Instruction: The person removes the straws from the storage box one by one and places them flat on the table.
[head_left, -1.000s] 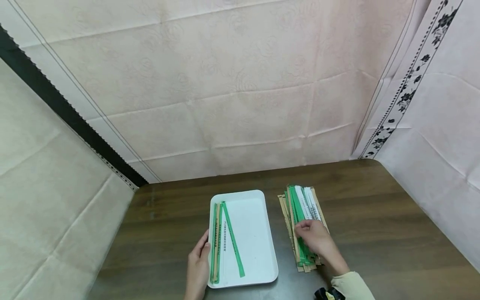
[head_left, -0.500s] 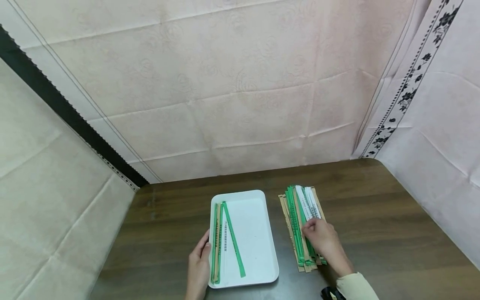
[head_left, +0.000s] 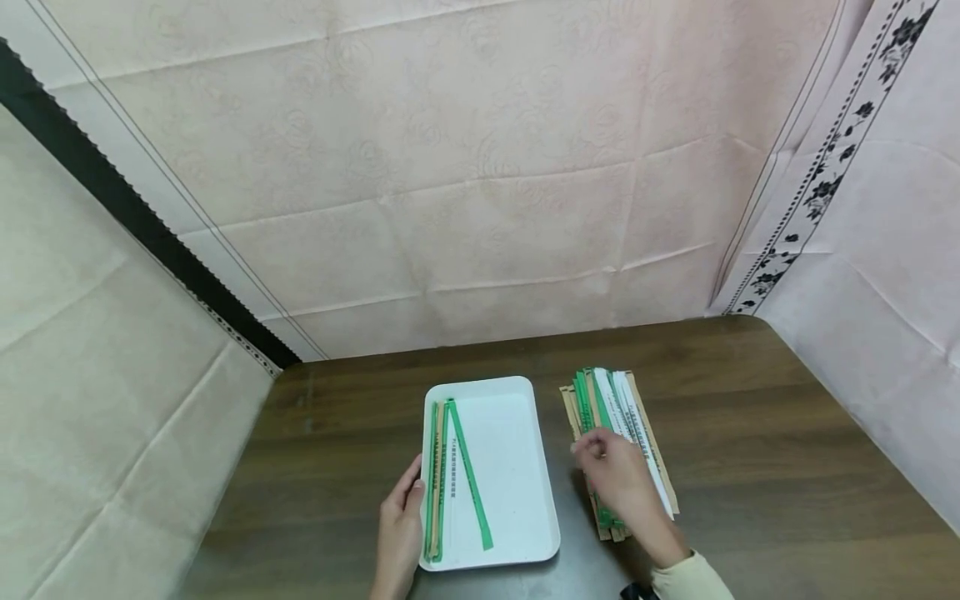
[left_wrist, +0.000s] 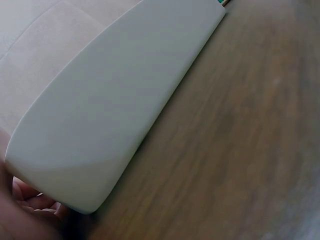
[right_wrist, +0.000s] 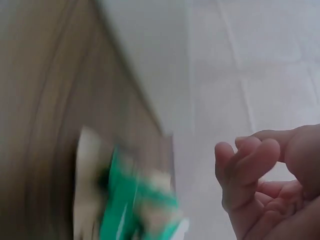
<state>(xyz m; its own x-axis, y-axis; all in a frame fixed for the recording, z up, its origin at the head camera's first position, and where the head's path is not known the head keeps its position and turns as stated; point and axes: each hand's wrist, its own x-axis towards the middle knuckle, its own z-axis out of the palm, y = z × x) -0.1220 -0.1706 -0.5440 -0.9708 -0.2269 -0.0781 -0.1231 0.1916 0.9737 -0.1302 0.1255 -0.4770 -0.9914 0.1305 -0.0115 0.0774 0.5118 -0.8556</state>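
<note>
My left hand (head_left: 399,529) grips the left rim of a white rectangular tray (head_left: 517,483); the left wrist view shows fingers curled at the tray's end. Along the tray's left side lie several long, narrow wrapped chopsticks (head_left: 433,483) in green, brown and white paper. One green packet (head_left: 470,475) slants toward the middle. To the tray's right is a fanned pile of similar wrapped chopsticks (head_left: 626,408). Over this pile hovers my right hand (head_left: 618,475), fingers loosely bent. In the right wrist view nothing shows between thumb and fingers, and the packets below are blurred.
A brown wood-grain table (head_left: 337,500) carries everything. Pale cloth (head_left: 480,183) hangs behind it and at both sides. A strip of tabletop separates tray and pile.
My right hand has shifted left across the pile, off the packets it was touching. White and brown packets at the pile's right now show along their length. Left hand and tray stay put.
</note>
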